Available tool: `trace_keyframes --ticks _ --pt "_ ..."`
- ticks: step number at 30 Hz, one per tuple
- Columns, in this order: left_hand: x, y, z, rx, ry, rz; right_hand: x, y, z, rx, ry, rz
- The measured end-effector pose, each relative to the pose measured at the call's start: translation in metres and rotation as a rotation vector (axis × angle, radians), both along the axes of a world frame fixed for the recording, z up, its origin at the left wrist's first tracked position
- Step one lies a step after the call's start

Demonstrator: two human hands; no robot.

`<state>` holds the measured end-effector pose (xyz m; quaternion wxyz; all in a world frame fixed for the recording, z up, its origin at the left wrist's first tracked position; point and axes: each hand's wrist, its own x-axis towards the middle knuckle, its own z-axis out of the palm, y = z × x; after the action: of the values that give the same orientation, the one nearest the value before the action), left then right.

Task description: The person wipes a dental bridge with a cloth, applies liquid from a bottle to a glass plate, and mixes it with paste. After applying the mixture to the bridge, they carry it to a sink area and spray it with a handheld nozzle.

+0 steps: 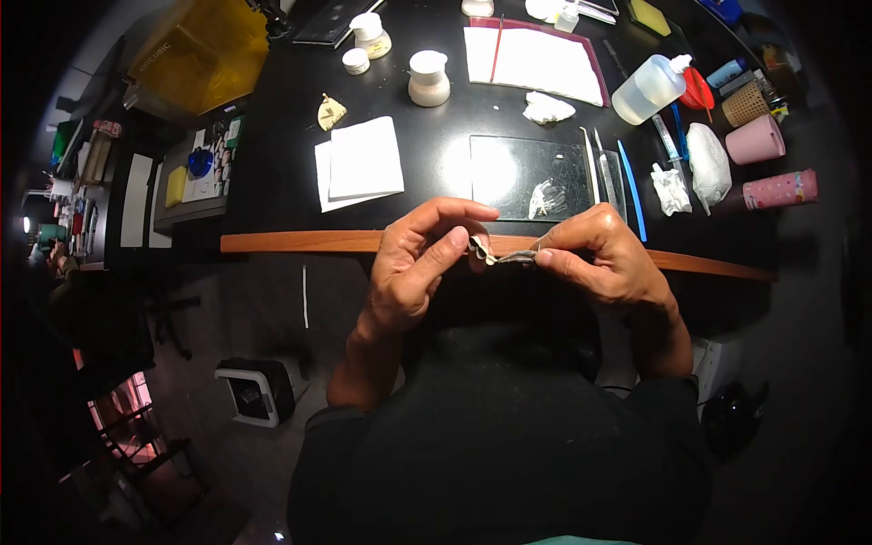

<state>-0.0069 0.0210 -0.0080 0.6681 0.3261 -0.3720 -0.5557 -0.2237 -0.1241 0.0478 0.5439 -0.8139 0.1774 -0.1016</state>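
Note:
Just in front of the desk edge, both my hands meet over a small piece of work. My left hand [416,262] pinches a small cream, scalloped piece [478,247] with dark edges between thumb and fingers, its index finger stretched out above. Closed in a pinch, my right hand [601,256] grips a slim greyish strip [516,257] that points left and meets the cream piece. Fingertips partly hide both items, and I cannot tell exactly what the strip is. Behind the hands lies a glass slab [509,173] with a white smear [548,198].
Slim tools, including a blue stick [631,191], lie right of the slab. White paper sheets [365,162] are left. Farther back stand jars [429,80], a squeeze bottle [649,89] and a tray with white tissue [531,68]. A wooden edge [300,242] borders the desk.

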Motion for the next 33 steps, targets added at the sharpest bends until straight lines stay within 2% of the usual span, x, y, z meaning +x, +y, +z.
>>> trace_keyframes --ticks 3,6,13,15,20,23,25,27,28,31,33 --pt "-0.001 -0.001 0.001 0.065 0.04 -0.004 -0.006 -0.001 -0.004 -0.009 -0.027 -0.002" --pt "-0.004 -0.001 0.002 0.074 -0.058 0.046 -0.013 0.003 -0.003 -0.038 -0.075 -0.055" --pt "-0.004 0.011 0.007 0.098 -0.345 0.388 -0.066 -0.008 -0.006 -0.262 -0.211 -0.379" --pt "0.004 0.013 -0.003 0.004 -0.309 0.457 -0.083 -0.013 -0.004 -0.348 -0.135 -0.503" --pt "0.019 0.015 -0.016 0.009 -0.492 0.72 -0.123 -0.036 -0.012 -0.702 0.043 -0.701" --pt "0.023 0.007 -0.022 -0.005 -0.575 0.804 -0.137 -0.042 -0.012 -0.783 0.135 -0.859" --pt "0.018 -0.003 -0.013 0.018 -0.676 0.807 -0.146 -0.046 -0.007 -0.747 0.121 -0.897" --pt "0.008 -0.022 0.003 -0.073 -0.875 0.669 -0.161 -0.048 -0.005 -0.641 0.114 -0.934" --pt "-0.001 -0.034 0.016 -0.12 -0.973 0.602 -0.171 -0.051 -0.005 -0.492 0.14 -0.969" --pt "-0.035 -0.083 0.049 -0.321 -1.214 0.307 -0.179 -0.056 -0.017 -0.331 0.154 -0.947" --pt "-0.06 -0.113 0.063 -0.436 -1.319 0.056 -0.176 -0.06 -0.024 -0.423 0.338 -0.914"
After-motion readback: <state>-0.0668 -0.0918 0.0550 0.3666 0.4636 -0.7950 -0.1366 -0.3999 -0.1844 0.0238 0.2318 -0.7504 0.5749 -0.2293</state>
